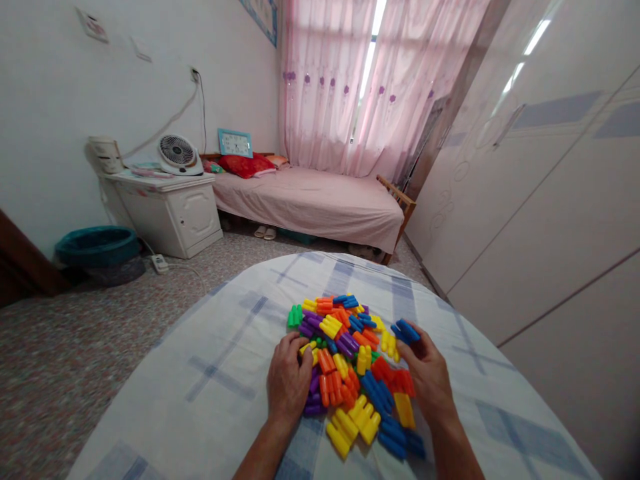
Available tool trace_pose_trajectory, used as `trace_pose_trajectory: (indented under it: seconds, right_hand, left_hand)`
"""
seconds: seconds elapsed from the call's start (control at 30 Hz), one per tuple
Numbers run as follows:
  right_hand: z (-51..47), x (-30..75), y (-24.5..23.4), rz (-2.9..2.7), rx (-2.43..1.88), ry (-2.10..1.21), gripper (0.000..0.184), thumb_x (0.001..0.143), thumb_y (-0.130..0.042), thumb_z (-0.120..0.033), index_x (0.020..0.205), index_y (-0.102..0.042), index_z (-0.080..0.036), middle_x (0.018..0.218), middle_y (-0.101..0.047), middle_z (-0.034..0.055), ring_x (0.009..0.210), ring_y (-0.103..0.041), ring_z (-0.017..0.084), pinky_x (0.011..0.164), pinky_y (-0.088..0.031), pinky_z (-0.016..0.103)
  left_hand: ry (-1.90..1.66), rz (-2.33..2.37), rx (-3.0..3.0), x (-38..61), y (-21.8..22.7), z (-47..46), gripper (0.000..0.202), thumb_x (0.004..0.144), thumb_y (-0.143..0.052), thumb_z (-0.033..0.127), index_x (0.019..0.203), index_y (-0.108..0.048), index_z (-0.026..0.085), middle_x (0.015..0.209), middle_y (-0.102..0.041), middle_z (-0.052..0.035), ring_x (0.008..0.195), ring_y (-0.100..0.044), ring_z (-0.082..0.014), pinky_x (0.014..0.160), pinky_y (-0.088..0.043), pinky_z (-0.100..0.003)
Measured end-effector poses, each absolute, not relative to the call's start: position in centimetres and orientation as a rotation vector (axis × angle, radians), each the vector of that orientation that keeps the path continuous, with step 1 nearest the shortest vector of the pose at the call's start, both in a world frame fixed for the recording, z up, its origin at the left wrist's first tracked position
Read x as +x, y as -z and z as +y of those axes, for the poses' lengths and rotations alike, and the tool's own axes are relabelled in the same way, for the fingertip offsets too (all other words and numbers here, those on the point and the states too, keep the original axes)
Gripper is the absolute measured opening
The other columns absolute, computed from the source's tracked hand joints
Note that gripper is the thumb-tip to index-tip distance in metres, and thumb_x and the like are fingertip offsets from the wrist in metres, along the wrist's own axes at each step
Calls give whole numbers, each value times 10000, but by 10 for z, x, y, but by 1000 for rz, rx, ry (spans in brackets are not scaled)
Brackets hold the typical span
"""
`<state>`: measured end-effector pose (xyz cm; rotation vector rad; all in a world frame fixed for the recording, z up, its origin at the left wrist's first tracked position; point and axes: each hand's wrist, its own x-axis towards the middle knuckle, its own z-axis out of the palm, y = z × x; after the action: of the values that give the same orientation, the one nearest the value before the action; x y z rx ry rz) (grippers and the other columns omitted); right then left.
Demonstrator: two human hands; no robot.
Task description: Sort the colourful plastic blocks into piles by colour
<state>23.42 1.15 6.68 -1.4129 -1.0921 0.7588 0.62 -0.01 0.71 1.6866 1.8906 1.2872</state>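
A heap of plastic building pieces (350,360) in yellow, orange, blue, purple, green and red lies on a checked white and blue cloth (225,393). My left hand (289,381) rests on the heap's left side, fingers curled over purple and yellow pieces. At the heap's right side my right hand (428,377) pinches a blue piece (406,331) and holds it just above the pile.
The cloth covers a rounded surface with its edge dropping to a speckled floor (75,333). Beyond are a pink bed (320,200), a white cabinet (175,213) with a fan (177,153), a teal basin (97,245) and wardrobe doors (550,200) on the right.
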Motion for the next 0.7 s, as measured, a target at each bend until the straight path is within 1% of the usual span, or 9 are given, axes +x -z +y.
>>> trace_pose_trajectory:
  seconds: [0.13, 0.2, 0.3, 0.37, 0.47, 0.53, 0.63, 0.7]
  right_hand:
    - [7, 210, -78, -1313, -1284, -952, 527, 757, -623, -427, 1242, -530, -244, 1232, -607, 70, 1035, -617, 230, 872, -509, 380]
    - [10, 210, -75, -1428, -1336, -866, 502, 785, -578, -430, 1249, -536, -245, 1264, -582, 78, 1069, -599, 230, 885, -502, 383]
    - [25, 226, -61, -1499, -1484, -596, 485, 795, -504, -434, 1221, -567, -213, 1254, -581, 100, 1141, -548, 243, 931, -469, 409]
    - [40, 238, -49, -1547, -1579, -488, 495, 784, -470, -440, 1201, -583, -196, 1254, -582, 106, 1182, -516, 256, 987, -418, 445]
    - [60, 246, -37, -1600, -1695, -480, 515, 794, -441, -470, 1185, -598, -172, 1261, -584, 116, 1219, -490, 271, 1065, -323, 470]
    - [67, 244, -34, -1625, -1707, -529, 517, 817, -420, -500, 1172, -610, -176, 1245, -601, 109, 1208, -505, 264, 1064, -332, 444]
    - [58, 241, -39, -1629, -1649, -609, 517, 845, -386, -531, 1162, -619, -196, 1222, -622, 91, 1159, -549, 247, 1023, -389, 400]
    - [39, 245, -40, -1526, -1650, -572, 543, 855, -360, -542, 1181, -607, -185, 1247, -603, 104, 1180, -533, 252, 1036, -375, 400]
  left_hand:
    - [-1289, 1880, 1703, 5, -6, 1, 227, 875, -444, 286, 950, -644, 208, 1104, -604, -58, 1045, -553, -211, 941, -454, -395]
    - [-1288, 1878, 1700, 5, -6, 1, 232, 874, -443, 287, 955, -643, 203, 1115, -602, -64, 1052, -551, -217, 940, -453, -398]
    - [-1285, 1879, 1691, 5, -6, 1, 242, 871, -442, 291, 967, -642, 195, 1137, -598, -75, 1063, -549, -228, 945, -450, -407]
    - [-1295, 1870, 1693, 5, -6, 1, 243, 868, -443, 293, 963, -646, 197, 1134, -602, -76, 1063, -554, -231, 950, -449, -407]
    - [-1308, 1866, 1693, 5, -7, 1, 244, 864, -443, 290, 948, -653, 197, 1122, -612, -77, 1060, -561, -230, 951, -452, -405]
    - [-1306, 1877, 1694, 5, -8, 1, 244, 861, -444, 284, 945, -656, 196, 1122, -616, -79, 1054, -565, -228, 943, -457, -401]
    - [-1314, 1886, 1705, 6, -8, 2, 237, 855, -451, 276, 941, -658, 199, 1112, -621, -75, 1044, -570, -223, 933, -462, -388]
    - [-1310, 1882, 1707, 5, -7, 2, 239, 858, -447, 280, 944, -654, 196, 1108, -618, -75, 1043, -566, -224, 937, -458, -389]
